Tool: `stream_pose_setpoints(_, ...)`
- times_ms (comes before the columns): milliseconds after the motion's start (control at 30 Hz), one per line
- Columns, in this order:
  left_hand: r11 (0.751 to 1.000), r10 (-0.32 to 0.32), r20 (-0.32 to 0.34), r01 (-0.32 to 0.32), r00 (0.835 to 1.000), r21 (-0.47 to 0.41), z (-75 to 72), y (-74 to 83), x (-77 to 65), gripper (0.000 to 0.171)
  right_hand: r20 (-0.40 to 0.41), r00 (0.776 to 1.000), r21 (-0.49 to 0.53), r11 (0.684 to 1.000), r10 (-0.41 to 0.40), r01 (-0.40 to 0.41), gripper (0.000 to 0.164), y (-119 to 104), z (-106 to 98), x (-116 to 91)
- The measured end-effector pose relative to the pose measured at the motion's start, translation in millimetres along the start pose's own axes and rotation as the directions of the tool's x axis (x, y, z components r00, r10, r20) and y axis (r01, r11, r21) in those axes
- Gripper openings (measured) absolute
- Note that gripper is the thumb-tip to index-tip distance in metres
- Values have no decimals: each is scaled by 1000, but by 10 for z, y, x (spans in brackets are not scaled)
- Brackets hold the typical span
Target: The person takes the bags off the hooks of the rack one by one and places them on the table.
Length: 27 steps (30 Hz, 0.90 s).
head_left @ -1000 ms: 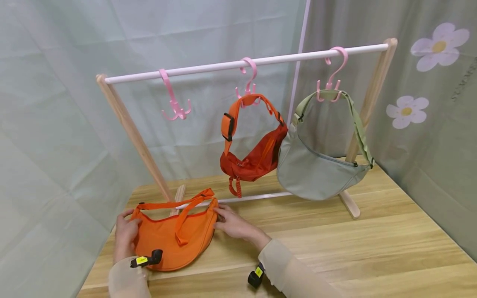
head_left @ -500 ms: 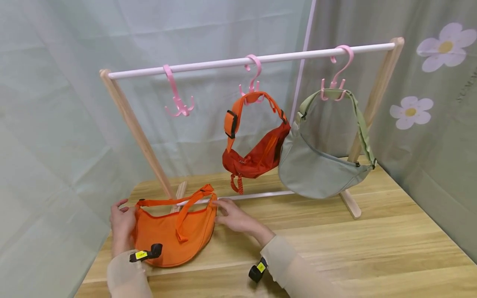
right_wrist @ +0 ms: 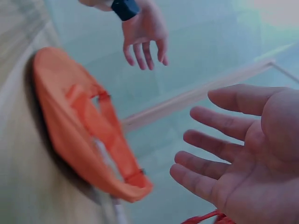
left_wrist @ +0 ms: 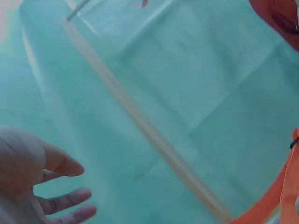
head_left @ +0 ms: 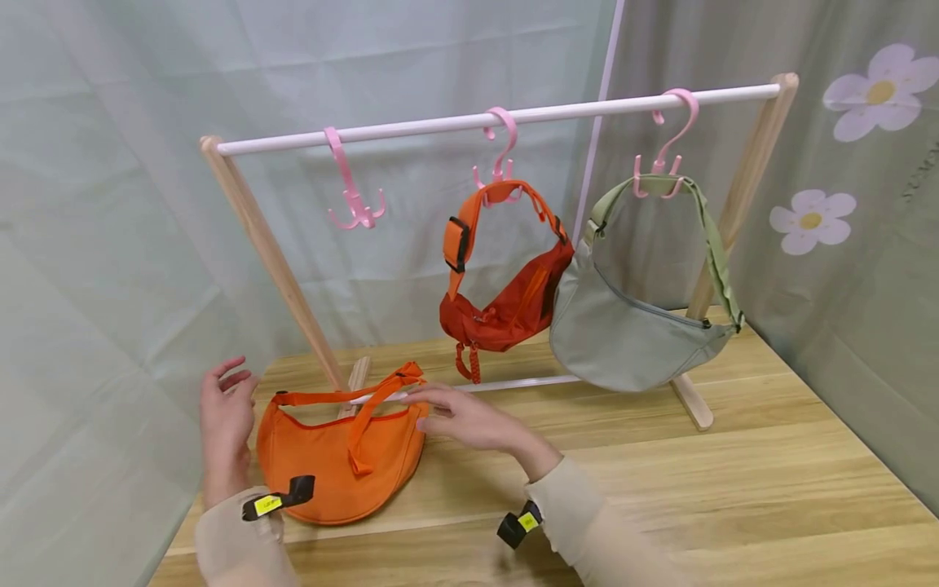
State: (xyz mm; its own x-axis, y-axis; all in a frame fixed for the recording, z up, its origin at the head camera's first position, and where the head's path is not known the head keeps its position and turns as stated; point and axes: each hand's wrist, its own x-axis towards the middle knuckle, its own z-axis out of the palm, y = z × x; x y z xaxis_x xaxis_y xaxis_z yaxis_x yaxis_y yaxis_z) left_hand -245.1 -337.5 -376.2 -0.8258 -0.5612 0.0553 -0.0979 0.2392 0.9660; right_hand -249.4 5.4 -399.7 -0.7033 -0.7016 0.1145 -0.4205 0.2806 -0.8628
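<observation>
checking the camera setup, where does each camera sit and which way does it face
Head: on the head, facing forward and down at orange bag and rack; left hand, right hand, sleeves show.
Left wrist: on that wrist, facing a wooden post and cloth; only the left hand shows.
Right wrist: on that wrist, facing across the orange bag; both hands show.
Head and right wrist share the orange bag and both hands.

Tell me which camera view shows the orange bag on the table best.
The head view: the orange bag shows almost whole, front and strap, one corner partly behind the right hand. The right wrist view shows it sideways and blurred; the left wrist view, only strap at the lower right.
</observation>
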Motion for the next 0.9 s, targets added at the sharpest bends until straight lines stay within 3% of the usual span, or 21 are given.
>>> stream_pose_setpoints(167,990,84,-39,-88,996,-114,8,214,-135,31,-16,994,3,994,-108,108,38,-194,-149,-112)
stream_pose_setpoints(333,950,150,-65,-162,987,-268,57,382,-245,28,-97,984,24,988,-150,153,35,-375,-300,-246)
stream_pose_setpoints(433,909,201,-70,-212,977,-358,110,458,-320,27,-151,975,13,985,-166,170,34,-449,-403,-333)
stream_pose_setpoints(533,845,276,-47,-265,960,-464,182,520,-398,26,-213,960,28,981,-183,194,32,-509,-514,-424)
stream_pose_setpoints(600,800,319,-21,-282,947,-529,232,560,-441,25,-262,947,37,978,-189,205,31,-537,-586,-480)
stream_pose_setpoints(667,774,346,11,-278,938,-569,275,598,-486,25,-304,933,39,976,-191,213,30,-562,-651,-531)
stream_pose_setpoints(900,776,388,76,-281,919,-565,427,689,-564,24,-430,879,28,971,-204,239,26,-566,-797,-642)
